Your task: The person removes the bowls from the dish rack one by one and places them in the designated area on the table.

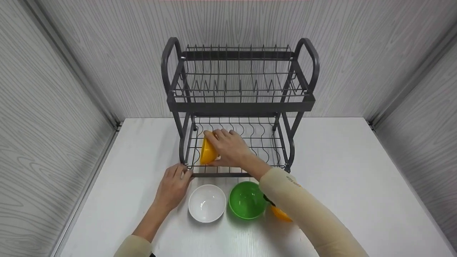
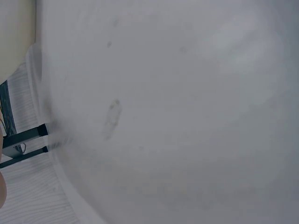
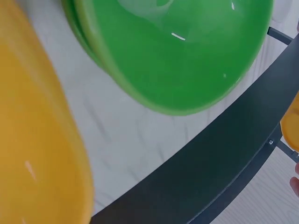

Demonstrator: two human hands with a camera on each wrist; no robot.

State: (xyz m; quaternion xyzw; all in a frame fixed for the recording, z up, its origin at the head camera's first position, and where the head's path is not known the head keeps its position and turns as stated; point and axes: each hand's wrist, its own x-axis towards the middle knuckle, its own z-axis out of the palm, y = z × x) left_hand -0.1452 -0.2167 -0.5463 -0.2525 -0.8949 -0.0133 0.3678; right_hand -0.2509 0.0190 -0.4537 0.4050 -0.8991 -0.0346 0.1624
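An orange bowl (image 1: 208, 151) stands tipped on its side in the lower tier of the dark dish rack (image 1: 241, 106), near its left end. My right hand (image 1: 230, 148) grips this bowl, fingers at its upper rim and thumb low near the front rail. In the right wrist view, only fingertips (image 3: 295, 184) and part of the held bowl (image 3: 292, 123) show at the right edge. My left hand (image 1: 174, 187) holds the rack's front left corner, thumb by the front rail. The left wrist view shows mostly white tabletop, with rack parts (image 2: 25, 135) at its left edge.
Before the rack stand a white bowl (image 1: 207, 203), a green bowl (image 1: 247, 200) and another orange bowl (image 1: 281, 213), partly hidden under my right sleeve. Two green rims show in the right wrist view. The rack's upper tier has wire dividers (image 1: 240, 86). Grey wood-grain panels (image 1: 53, 125) enclose the table.
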